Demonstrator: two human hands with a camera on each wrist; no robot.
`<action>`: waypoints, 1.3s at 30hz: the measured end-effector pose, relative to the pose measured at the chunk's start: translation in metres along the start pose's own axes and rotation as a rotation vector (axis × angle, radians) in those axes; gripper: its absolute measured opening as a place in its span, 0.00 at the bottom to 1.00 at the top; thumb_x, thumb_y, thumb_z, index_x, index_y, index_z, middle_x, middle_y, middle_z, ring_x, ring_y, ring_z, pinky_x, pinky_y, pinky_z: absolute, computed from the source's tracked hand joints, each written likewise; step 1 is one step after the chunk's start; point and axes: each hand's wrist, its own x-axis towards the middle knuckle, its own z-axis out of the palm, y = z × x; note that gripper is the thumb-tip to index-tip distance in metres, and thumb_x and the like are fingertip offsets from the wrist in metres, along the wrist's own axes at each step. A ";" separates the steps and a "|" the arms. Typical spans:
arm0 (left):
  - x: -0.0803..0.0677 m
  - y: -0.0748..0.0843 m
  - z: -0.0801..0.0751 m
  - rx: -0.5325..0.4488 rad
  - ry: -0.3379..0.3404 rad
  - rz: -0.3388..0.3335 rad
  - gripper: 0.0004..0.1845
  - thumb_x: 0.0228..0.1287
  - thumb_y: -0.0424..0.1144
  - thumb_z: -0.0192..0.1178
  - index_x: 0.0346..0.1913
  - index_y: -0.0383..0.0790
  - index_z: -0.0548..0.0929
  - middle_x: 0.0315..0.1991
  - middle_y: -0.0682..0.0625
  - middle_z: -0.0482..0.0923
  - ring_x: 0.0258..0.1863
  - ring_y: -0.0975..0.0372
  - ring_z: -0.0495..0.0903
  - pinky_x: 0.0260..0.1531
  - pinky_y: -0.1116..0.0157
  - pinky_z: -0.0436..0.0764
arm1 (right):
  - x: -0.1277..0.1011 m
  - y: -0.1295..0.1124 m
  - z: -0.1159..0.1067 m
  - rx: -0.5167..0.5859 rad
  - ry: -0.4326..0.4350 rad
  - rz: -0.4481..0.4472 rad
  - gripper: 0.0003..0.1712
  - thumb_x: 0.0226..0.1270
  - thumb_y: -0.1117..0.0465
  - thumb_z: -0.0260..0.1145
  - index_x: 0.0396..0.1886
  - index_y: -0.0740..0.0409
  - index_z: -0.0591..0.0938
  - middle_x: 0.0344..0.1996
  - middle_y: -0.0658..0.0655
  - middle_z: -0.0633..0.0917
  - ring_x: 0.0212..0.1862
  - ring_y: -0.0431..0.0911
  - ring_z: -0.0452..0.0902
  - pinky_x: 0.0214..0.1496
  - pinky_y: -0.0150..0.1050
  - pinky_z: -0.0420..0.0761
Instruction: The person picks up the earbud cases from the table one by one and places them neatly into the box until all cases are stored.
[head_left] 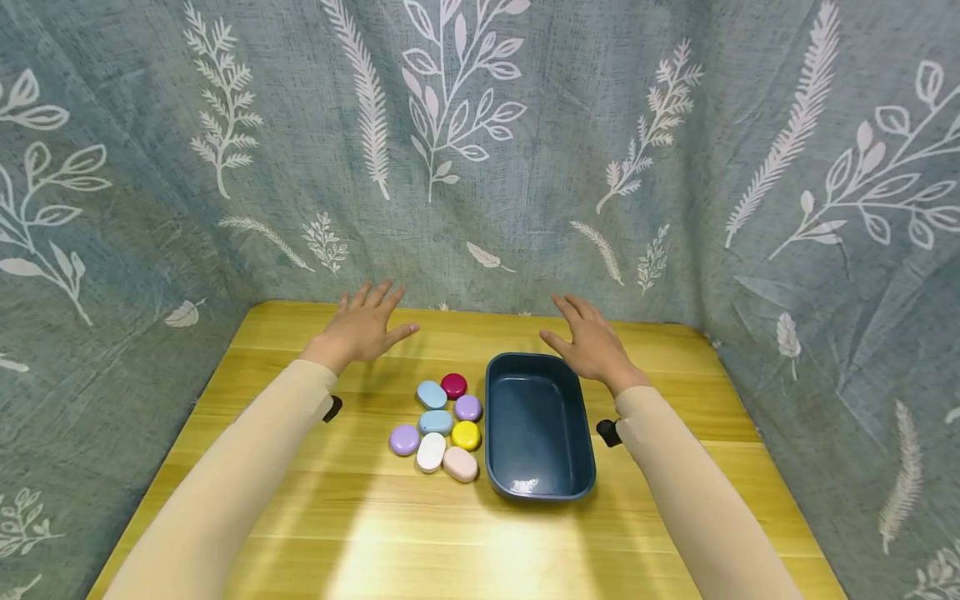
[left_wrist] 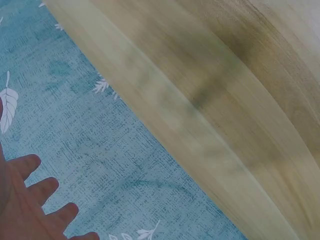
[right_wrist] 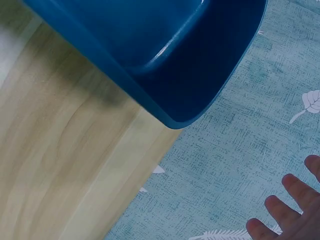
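Note:
My left hand, fingers spread, is held out over the back left of the table and holds nothing. My right hand is likewise spread and bare, near the far right corner of a dark blue rectangular tub. Left of the tub lies a cluster of smooth rounded pieces: a dark red one, light blue ovals, purple rounds, a yellow round, a white oval and a pale pink oval. Neither hand touches them. Fingers of each hand show in its own wrist view.
Everything stands on a wooden table. Blue-grey cloth with white leaf prints hangs behind the table and along both sides. Dark wrist cameras sit under both sleeves.

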 end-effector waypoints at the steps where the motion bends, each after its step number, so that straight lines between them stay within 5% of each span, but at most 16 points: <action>1: 0.000 0.000 0.000 0.001 0.001 0.003 0.47 0.75 0.73 0.40 0.85 0.53 0.43 0.86 0.44 0.35 0.84 0.38 0.35 0.77 0.31 0.39 | 0.000 0.001 0.000 0.000 -0.001 -0.001 0.45 0.79 0.35 0.53 0.86 0.45 0.50 0.84 0.63 0.50 0.84 0.64 0.42 0.80 0.70 0.49; 39: -0.022 0.007 0.008 -0.035 0.092 0.113 0.45 0.74 0.71 0.46 0.85 0.54 0.49 0.84 0.43 0.48 0.82 0.39 0.48 0.77 0.32 0.46 | -0.022 0.010 0.000 0.086 -0.010 -0.024 0.45 0.78 0.32 0.52 0.86 0.40 0.49 0.84 0.63 0.49 0.83 0.66 0.45 0.75 0.74 0.58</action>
